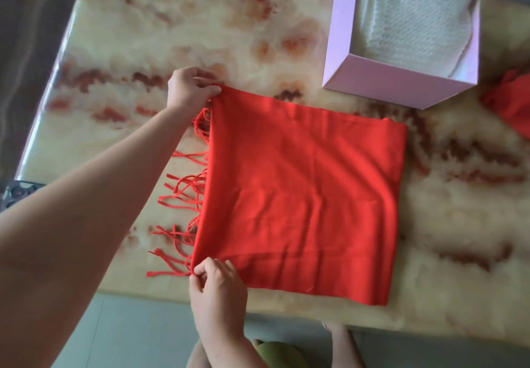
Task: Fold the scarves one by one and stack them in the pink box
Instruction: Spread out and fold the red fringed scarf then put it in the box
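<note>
Left hand [192, 88], right hand [218, 290] pinching one red scarf [301, 195], second scarf [510, 106], one pink box [387, 80]

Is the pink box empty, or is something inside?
Not empty. The pink box, open on top, holds a pale netted cloth.

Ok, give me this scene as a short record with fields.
scarf: red fringed fabric scarf, folded, lying flat
left hand: pinches the scarf's far fringed corner
right hand: pinches its near fringed corner
box: pink cardboard box, open, white netted cloth inside
table: cream marbled tabletop with rust patches
also: more red fabric at the right edge
</note>
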The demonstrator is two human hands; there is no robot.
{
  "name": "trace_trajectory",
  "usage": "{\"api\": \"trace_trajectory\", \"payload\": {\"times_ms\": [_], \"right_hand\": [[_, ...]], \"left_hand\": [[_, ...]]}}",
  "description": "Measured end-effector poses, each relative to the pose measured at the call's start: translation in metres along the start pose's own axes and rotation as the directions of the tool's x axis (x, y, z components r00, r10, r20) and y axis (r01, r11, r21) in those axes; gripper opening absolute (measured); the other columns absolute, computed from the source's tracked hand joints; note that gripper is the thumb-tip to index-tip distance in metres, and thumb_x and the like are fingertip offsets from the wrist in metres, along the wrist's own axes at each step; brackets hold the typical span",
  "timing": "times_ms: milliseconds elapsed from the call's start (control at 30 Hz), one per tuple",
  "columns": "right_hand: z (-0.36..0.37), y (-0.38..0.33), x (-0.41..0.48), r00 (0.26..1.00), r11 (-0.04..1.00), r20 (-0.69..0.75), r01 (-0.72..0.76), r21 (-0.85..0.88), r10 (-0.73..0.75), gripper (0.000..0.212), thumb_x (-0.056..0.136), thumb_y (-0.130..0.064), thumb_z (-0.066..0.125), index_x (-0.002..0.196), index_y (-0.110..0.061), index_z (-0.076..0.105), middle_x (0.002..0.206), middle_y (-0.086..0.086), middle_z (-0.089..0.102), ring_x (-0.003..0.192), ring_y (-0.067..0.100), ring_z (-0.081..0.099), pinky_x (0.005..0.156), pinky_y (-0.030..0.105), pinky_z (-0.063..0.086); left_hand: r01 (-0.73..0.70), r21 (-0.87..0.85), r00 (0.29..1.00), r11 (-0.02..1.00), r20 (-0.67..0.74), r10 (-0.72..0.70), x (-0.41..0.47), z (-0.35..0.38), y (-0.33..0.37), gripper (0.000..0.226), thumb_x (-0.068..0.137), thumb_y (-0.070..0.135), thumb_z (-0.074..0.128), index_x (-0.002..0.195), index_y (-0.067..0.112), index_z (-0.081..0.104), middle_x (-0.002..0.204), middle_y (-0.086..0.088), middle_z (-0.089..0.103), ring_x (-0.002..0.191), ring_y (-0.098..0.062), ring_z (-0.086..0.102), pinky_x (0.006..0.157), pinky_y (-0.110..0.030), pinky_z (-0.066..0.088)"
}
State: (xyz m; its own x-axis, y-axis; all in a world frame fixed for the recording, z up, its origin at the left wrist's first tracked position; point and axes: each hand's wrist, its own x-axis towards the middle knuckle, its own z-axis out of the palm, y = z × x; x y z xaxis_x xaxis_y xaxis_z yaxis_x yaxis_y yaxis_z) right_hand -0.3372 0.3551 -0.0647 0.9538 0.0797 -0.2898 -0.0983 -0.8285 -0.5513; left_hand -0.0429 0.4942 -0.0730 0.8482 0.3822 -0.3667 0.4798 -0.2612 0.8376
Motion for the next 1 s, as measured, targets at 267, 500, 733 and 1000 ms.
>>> {"api": "trace_trajectory", "payload": {"times_ms": [267, 500, 733, 1000], "right_hand": [[-0.006, 0.014, -0.001, 0.997, 0.997, 0.012, 0.074, 0.036, -0.074, 0.018, 0.069, -0.049, 0.059, 0.074, -0.032, 0.06, 0.069, -0.015, 0.055, 0.069, 0.001, 0.052, 0.063, 0.015, 0.037], [-0.045, 0.065, 0.01, 0.979, 0.995, -0.178, 0.091, -0.044, -0.097, 0.023, 0.079, -0.033, 0.057, 0.1, -0.027, 0.063, 0.1, -0.007, 0.059, 0.091, 0.017, 0.054, 0.083, 0.026, 0.039], [-0.096, 0.159, 0.026, 0.989, 0.953, -0.13, -0.112, -0.282, 0.078, 0.064, 0.096, -0.048, 0.03, 0.151, -0.016, 0.02, 0.159, 0.012, 0.008, 0.145, 0.028, 0.015, 0.117, 0.038, 0.012], [-0.123, 0.18, 0.012, 0.968, 0.988, -0.242, -0.093, -0.119, 0.062, 0.058, 0.095, -0.043, 0.038, 0.145, -0.015, 0.034, 0.152, 0.011, 0.031, 0.138, 0.022, 0.029, 0.112, 0.032, 0.021]], "left_hand": [[-0.068, 0.064, 0.997, 0.996, -0.034, 0.07, -0.01, 0.003, 0.0, 0.032, 0.078, 0.015, 0.073, 0.108, 0.011, 0.065, 0.095, 0.0, 0.067, 0.076, -0.003, 0.061, 0.074, -0.012, 0.05], [-0.281, 0.397, 0.94, 0.874, -0.07, 0.334, -0.048, 0.017, -0.011, 0.048, 0.079, 0.02, 0.062, 0.126, 0.011, 0.052, 0.128, -0.013, 0.047, 0.116, -0.027, 0.047, 0.098, -0.018, 0.032], [-0.745, 0.515, 0.668, 0.425, 0.568, 0.481, -0.117, 0.093, -0.026, 0.063, 0.087, 0.044, 0.034, 0.145, 0.022, 0.034, 0.155, -0.008, 0.024, 0.144, -0.026, 0.017, 0.115, -0.048, 0.013], [-0.67, 0.592, 0.74, 0.449, 0.486, 0.465, -0.12, 0.13, -0.001, 0.051, 0.081, 0.025, 0.053, 0.13, 0.012, 0.053, 0.135, -0.015, 0.049, 0.126, -0.036, 0.043, 0.108, -0.053, 0.028]]}}
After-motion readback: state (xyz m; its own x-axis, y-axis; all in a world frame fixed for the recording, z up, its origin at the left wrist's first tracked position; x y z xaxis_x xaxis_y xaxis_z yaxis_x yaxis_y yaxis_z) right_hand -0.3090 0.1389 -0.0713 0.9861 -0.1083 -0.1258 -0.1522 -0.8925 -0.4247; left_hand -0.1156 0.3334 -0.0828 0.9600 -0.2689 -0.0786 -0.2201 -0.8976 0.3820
